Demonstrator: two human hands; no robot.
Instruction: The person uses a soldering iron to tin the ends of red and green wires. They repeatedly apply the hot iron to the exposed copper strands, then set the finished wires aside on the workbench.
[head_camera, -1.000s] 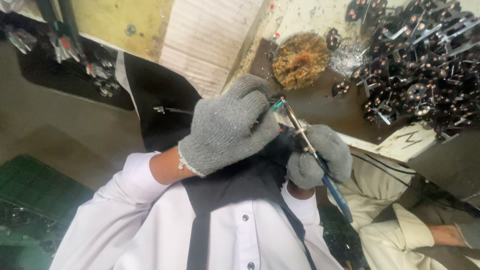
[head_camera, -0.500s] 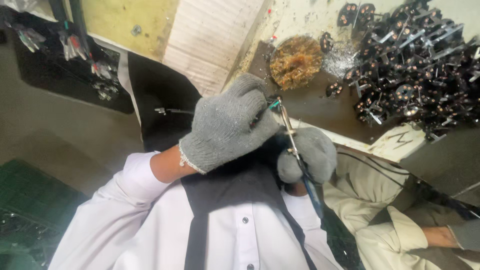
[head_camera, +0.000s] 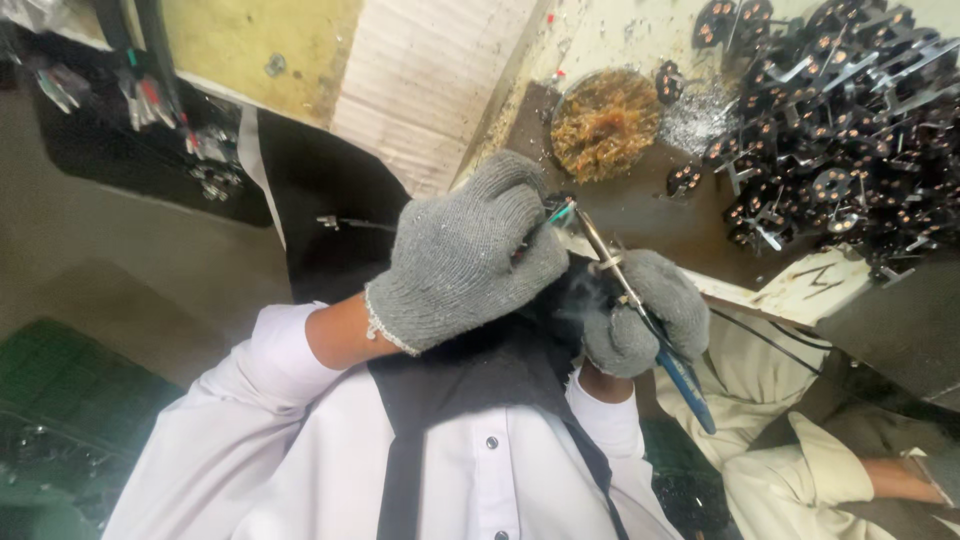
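Note:
Both my hands wear grey knit gloves and are held close in front of my white shirt and black apron. My left hand (head_camera: 470, 255) is closed around a small dark part with a teal wire (head_camera: 558, 211) sticking out at its fingertips. My right hand (head_camera: 650, 310) grips a soldering iron (head_camera: 690, 385) with a blue handle. The iron's metal shaft slants up to the left, and its tip meets the part at my left fingertips. A thin wisp of smoke hangs between the two hands.
A heap of black metal parts (head_camera: 840, 130) lies on the bench at the upper right. Beside it is a round dish of brownish wool (head_camera: 605, 120). A person in cream clothing (head_camera: 800, 470) sits at the lower right. A green crate (head_camera: 60, 400) stands on the floor at the left.
Both hands keep their grip and stay almost in place. The iron remains at the part, and a little smoke now shows between the hands.

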